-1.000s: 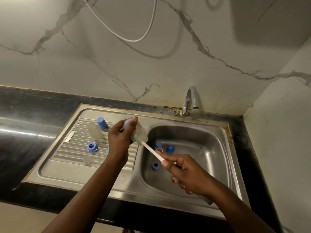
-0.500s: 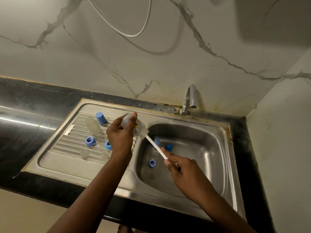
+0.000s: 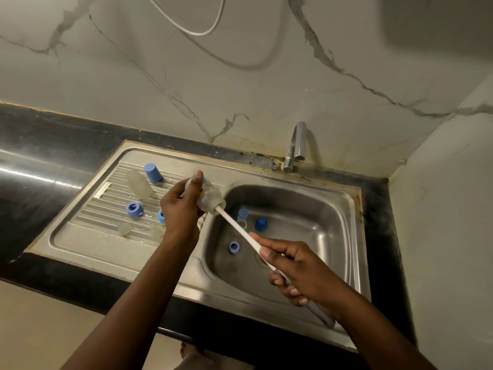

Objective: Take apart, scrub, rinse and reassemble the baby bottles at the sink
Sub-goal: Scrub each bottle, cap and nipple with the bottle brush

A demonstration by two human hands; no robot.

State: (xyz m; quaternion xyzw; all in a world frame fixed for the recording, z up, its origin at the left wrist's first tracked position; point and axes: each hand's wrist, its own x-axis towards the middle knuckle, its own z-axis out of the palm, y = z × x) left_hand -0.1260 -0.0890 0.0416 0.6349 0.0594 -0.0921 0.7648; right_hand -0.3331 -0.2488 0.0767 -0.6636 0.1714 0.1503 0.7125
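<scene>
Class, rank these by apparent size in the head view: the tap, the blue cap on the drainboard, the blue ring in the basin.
1. tap
2. blue cap
3. blue ring; it lies farther down, so true size is unsure.

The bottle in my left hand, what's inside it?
A brush's white handle runs into the mouth of the bottle, which the left hand grips; the right hand holds the handle's other end. Its cloudy wall hides the brush head.
</scene>
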